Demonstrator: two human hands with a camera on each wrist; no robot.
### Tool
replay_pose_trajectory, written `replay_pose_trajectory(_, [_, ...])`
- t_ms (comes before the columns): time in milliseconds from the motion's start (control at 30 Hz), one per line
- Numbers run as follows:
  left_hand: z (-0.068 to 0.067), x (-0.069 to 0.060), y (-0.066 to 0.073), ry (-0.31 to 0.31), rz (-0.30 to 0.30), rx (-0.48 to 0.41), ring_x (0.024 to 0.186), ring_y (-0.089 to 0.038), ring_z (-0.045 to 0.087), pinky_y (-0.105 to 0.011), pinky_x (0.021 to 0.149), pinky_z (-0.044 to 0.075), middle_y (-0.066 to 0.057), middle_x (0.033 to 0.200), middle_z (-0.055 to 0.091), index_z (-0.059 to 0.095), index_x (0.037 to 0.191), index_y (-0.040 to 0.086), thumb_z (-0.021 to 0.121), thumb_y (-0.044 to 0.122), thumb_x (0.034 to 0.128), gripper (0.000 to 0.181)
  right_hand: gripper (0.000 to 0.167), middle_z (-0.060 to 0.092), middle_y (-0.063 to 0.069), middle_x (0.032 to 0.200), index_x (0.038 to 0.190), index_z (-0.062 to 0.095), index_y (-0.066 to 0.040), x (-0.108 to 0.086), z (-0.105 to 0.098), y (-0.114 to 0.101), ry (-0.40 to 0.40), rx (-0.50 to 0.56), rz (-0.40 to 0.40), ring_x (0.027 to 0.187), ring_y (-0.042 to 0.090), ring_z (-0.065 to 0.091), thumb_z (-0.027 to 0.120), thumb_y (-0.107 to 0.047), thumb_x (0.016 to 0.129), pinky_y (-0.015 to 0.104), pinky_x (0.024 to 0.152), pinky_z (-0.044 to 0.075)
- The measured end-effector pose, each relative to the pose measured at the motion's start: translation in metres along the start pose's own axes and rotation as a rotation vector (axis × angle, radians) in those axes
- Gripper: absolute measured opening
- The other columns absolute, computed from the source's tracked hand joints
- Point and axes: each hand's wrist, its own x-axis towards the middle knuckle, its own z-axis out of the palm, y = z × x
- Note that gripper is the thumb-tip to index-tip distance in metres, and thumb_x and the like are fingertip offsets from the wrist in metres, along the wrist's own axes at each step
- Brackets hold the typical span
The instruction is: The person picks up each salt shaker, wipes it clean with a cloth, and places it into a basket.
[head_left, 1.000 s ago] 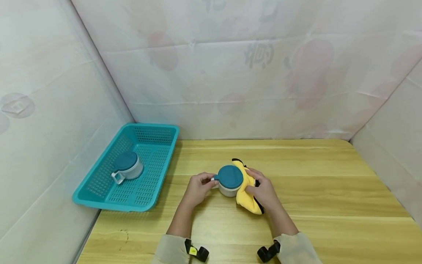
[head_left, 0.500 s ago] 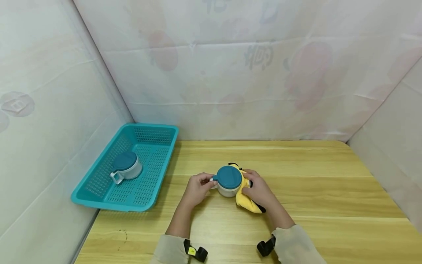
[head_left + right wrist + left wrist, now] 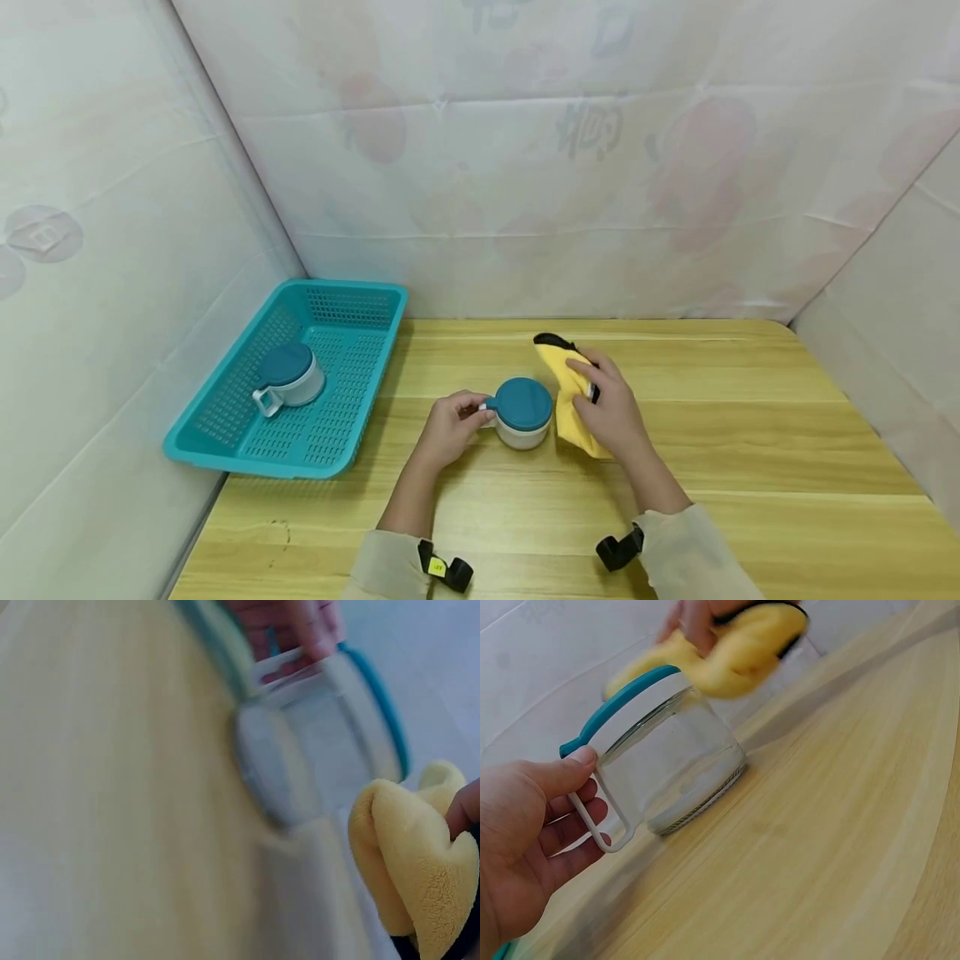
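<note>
A clear glass jar (image 3: 682,754) with a white collar, a side handle and a teal lid (image 3: 524,404) stands upright on the table. My left hand (image 3: 450,429) holds its white handle (image 3: 600,817), thumb near the lid's tab and fingers curled through the loop. To the right of the jar, my right hand (image 3: 611,408) grips a folded yellow cloth (image 3: 573,396) with black edging. In the head view a narrow gap shows between cloth and jar. The right wrist view shows the bunched fleecy cloth (image 3: 416,855) at its right edge, with most of that hand out of frame.
At the left of the table (image 3: 720,417) sits a teal perforated basket (image 3: 360,450). Inside it lies a similar lidded jar (image 3: 294,379), its handle toward the front left. Pale printed sheeting (image 3: 480,192) walls off the back and both sides.
The right hand first pressed the cloth along the jar's right side, then drew it away to the right and up. The left hand and the jar stay almost in place.
</note>
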Motion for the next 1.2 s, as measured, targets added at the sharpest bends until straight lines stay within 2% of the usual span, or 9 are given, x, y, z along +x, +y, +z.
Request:
replay_pose_trajectory(100, [0.0, 0.0, 0.001, -0.007, -0.003, 0.018, 0.083, -0.014, 0.056, -0.02, 0.07, 0.05, -0.007, 0.094, 0.068, 0.075, 0.106, 0.009, 0.069, 0.013, 0.0924, 0.015, 0.05, 0.045, 0.012, 0.149, 0.131, 0.063, -0.006, 0.005, -0.005, -0.009, -0.019, -0.035, -0.119, 0.135, 0.036, 0.043, 0.062, 0.008, 0.083, 0.046, 0.088, 0.05])
replay_pose_trajectory(200, [0.001, 0.0, 0.004, -0.014, -0.022, 0.039, 0.085, -0.015, 0.055, -0.019, 0.07, 0.049, -0.009, 0.096, 0.068, 0.074, 0.108, 0.006, 0.067, 0.01, 0.0935, 0.017, 0.049, 0.046, 0.009, 0.149, 0.13, 0.064, -0.01, 0.008, -0.005, -0.016, -0.129, -0.136, -0.196, 0.133, 0.037, 0.044, 0.061, 0.007, 0.084, 0.049, 0.09, 0.051])
replay_pose_trajectory(300, [-0.001, -0.003, 0.019, -0.022, -0.03, 0.042, 0.084, -0.015, 0.056, -0.019, 0.07, 0.049, -0.012, 0.096, 0.067, 0.073, 0.108, 0.002, 0.066, 0.007, 0.0938, 0.017, 0.05, 0.045, 0.008, 0.15, 0.131, 0.064, -0.014, 0.008, -0.001, -0.019, -0.233, -0.252, -0.215, 0.13, 0.037, 0.046, 0.06, 0.006, 0.086, 0.05, 0.091, 0.052])
replay_pose_trajectory(367, [-0.002, -0.006, 0.03, -0.023, -0.025, 0.039, 0.084, -0.015, 0.056, -0.019, 0.07, 0.05, -0.013, 0.095, 0.067, 0.073, 0.107, 0.0, 0.065, 0.005, 0.0935, 0.016, 0.05, 0.045, 0.007, 0.15, 0.132, 0.064, -0.015, 0.008, 0.004, -0.017, -0.255, -0.288, -0.201, 0.129, 0.037, 0.046, 0.06, 0.006, 0.087, 0.049, 0.09, 0.053])
replay_pose_trajectory(433, [-0.003, -0.008, 0.038, -0.021, -0.012, 0.025, 0.083, -0.015, 0.056, -0.019, 0.07, 0.05, -0.013, 0.095, 0.068, 0.073, 0.106, -0.001, 0.066, 0.004, 0.093, 0.016, 0.051, 0.043, 0.006, 0.152, 0.133, 0.063, -0.015, 0.007, 0.007, -0.014, -0.264, -0.268, -0.162, 0.131, 0.037, 0.044, 0.058, 0.007, 0.087, 0.05, 0.092, 0.052])
replay_pose_trajectory(667, [0.001, 0.001, -0.002, -0.009, -0.022, 0.028, 0.083, -0.014, 0.059, -0.023, 0.071, 0.053, -0.001, 0.093, 0.068, 0.076, 0.105, 0.012, 0.07, 0.017, 0.0922, 0.014, 0.055, 0.035, 0.009, 0.156, 0.142, 0.052, -0.007, 0.007, 0.016, 0.001, -0.303, -0.061, -0.013, 0.142, 0.038, 0.034, 0.053, 0.009, 0.088, 0.053, 0.101, 0.045])
replay_pose_trajectory(833, [0.0, -0.001, -0.002, -0.001, -0.018, 0.021, 0.085, -0.013, 0.06, -0.023, 0.072, 0.054, -0.002, 0.094, 0.069, 0.076, 0.104, 0.011, 0.07, 0.016, 0.092, 0.014, 0.058, 0.037, 0.014, 0.154, 0.143, 0.049, -0.004, 0.006, 0.026, 0.012, -0.342, 0.009, 0.037, 0.142, 0.038, 0.034, 0.051, 0.01, 0.087, 0.056, 0.106, 0.041])
replay_pose_trajectory(1000, [0.002, -0.002, -0.002, -0.001, 0.0, 0.009, 0.086, -0.013, 0.061, -0.022, 0.074, 0.054, -0.004, 0.097, 0.07, 0.076, 0.104, 0.011, 0.071, 0.016, 0.0914, 0.014, 0.057, 0.039, 0.017, 0.152, 0.143, 0.049, -0.001, 0.004, 0.032, 0.018, -0.379, -0.029, 0.079, 0.141, 0.041, 0.035, 0.051, 0.01, 0.087, 0.057, 0.109, 0.038])
replay_pose_trajectory(1200, [0.002, 0.0, -0.001, -0.003, 0.013, -0.001, 0.085, -0.011, 0.061, -0.022, 0.073, 0.054, -0.004, 0.096, 0.071, 0.076, 0.104, 0.01, 0.07, 0.016, 0.0916, 0.015, 0.052, 0.041, 0.02, 0.15, 0.137, 0.055, 0.001, 0.008, 0.023, 0.015, -0.354, -0.151, 0.071, 0.136, 0.045, 0.04, 0.052, 0.009, 0.086, 0.057, 0.102, 0.044])
